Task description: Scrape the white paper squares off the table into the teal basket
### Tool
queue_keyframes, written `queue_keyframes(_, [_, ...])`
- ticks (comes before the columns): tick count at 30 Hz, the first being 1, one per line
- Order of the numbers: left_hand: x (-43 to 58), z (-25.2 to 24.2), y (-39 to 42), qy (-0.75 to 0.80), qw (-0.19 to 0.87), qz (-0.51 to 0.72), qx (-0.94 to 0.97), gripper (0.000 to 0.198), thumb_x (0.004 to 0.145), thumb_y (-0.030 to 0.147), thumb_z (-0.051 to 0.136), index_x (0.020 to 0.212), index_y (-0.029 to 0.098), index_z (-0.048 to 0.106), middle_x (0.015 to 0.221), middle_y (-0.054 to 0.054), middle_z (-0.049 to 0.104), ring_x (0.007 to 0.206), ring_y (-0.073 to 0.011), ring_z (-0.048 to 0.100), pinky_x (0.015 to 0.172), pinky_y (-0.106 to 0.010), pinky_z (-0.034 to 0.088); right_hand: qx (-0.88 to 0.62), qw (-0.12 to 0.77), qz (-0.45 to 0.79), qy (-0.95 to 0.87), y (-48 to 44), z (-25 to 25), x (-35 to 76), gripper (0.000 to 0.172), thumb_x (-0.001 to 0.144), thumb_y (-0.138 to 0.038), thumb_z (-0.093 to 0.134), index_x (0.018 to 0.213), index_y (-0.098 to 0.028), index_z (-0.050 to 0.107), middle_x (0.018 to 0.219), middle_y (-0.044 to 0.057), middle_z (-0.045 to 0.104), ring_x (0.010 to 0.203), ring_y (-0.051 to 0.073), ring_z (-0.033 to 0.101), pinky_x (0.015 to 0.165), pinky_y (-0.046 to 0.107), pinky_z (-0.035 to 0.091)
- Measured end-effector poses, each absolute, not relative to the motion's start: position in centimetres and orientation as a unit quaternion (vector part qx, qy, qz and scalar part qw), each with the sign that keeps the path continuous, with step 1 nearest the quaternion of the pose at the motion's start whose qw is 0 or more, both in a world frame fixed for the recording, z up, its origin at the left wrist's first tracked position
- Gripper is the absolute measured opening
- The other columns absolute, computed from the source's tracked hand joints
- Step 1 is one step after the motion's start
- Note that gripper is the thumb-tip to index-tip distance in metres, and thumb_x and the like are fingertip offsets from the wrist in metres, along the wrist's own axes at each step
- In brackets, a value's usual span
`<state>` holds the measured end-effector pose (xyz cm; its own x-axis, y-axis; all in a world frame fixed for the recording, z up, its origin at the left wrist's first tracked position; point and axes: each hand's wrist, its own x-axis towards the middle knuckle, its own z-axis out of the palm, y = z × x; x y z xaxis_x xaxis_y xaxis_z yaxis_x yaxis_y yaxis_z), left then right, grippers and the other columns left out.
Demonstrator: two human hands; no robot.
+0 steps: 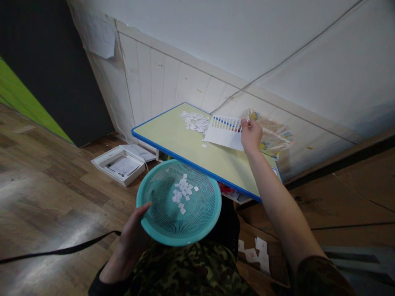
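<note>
My left hand point(135, 228) grips the near-left rim of a teal plastic colander point(160, 224), thumb over the edge and the other fingers hidden beneath. Several small white paper squares point(184, 188) lie in its bottom. At the table's far side, my right hand point(251, 133) pinches the right end of a white sheet point(225, 137) with a row of slots along its upper edge. The sheet is slightly raised at a tilt. Just left of it, a pile of small white paper pieces point(194, 122) is spread on the pale yellow tabletop point(173, 129).
Against the panelled wall stands the blue-edged table, with a patterned plastic bag point(276, 133) at its right end. An open white box point(119, 166) sits on the wooden floor at left. Lower right is a cardboard box point(274, 246) with white papers point(261, 255). A cable point(268, 70) crosses the wall.
</note>
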<state>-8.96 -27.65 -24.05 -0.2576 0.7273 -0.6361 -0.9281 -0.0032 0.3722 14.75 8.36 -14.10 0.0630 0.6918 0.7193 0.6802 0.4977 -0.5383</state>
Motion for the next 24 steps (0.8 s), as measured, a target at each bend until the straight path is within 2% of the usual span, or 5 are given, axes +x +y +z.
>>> queue_keyframes(4, [-8.8,-23.6,-27.5,0.405,0.589,0.687,-0.128,0.033,0.094,0.010,0.057,0.117,0.003,0.078,0.097,-0.017,0.085,0.108,-0.0368,0.078,0.102,-0.045,0.058,-0.495,0.526,0.015,-0.691,7.2,-14.5,15.4,0.043,0.097,-0.052,0.059,0.066,-0.023,0.053,0.061,-0.003,0.050,0.064,0.018,0.050,0.066,0.032,0.032])
queue_keyframes(10, [-8.8,-23.6,-27.4,0.422,0.584,0.683,-0.123,0.030,0.095,0.009,0.052,0.099,0.007,0.082,0.087,-0.015,0.086,0.105,-0.0356,0.079,0.100,-0.045,0.060,-0.480,0.545,0.038,-0.686,6.0,-14.8,15.9,0.046,0.096,-0.060,0.055,0.071,-0.022,0.058,0.063,-0.002,0.055,0.064,0.018,0.053,0.065,0.032,0.035])
queue_keyframes(13, [-8.8,-23.9,-27.4,0.432,0.582,0.681,-0.105,0.027,0.093,0.009,0.056,0.092,0.009,0.083,0.085,-0.014,0.086,0.104,-0.0361,0.079,0.098,-0.044,0.061,-0.487,0.539,0.023,-0.687,5.6,-14.5,16.5,0.048,0.095,-0.063,0.055,0.071,-0.022,0.058,0.063,-0.002,0.057,0.064,0.018,0.053,0.065,0.032,0.035])
queue_keyframes(17, [-8.6,-23.9,-27.5,0.428,0.585,0.681,-0.102,0.025,0.091,0.011,0.059,0.101,0.008,0.082,0.090,-0.015,0.086,0.104,-0.0371,0.079,0.097,-0.044,0.061,-0.493,0.544,-0.011,-0.679,5.5,-14.1,17.0,0.048,0.094,-0.064,0.055,0.072,-0.022,0.059,0.063,-0.001,0.057,0.066,0.019,0.053,0.066,0.032,0.036])
queue_keyframes(24, [-8.6,-23.6,-27.5,0.428,0.588,0.676,-0.118,0.042,0.090,0.010,0.059,0.129,0.007,0.074,0.098,-0.014,0.086,0.105,-0.0364,0.079,0.099,-0.045,0.060,-0.492,0.523,-0.006,-0.696,4.8,-14.0,16.5,0.048,0.095,-0.064,0.052,0.072,-0.022,0.058,0.062,-0.002,0.056,0.064,0.017,0.050,0.064,0.031,0.034])
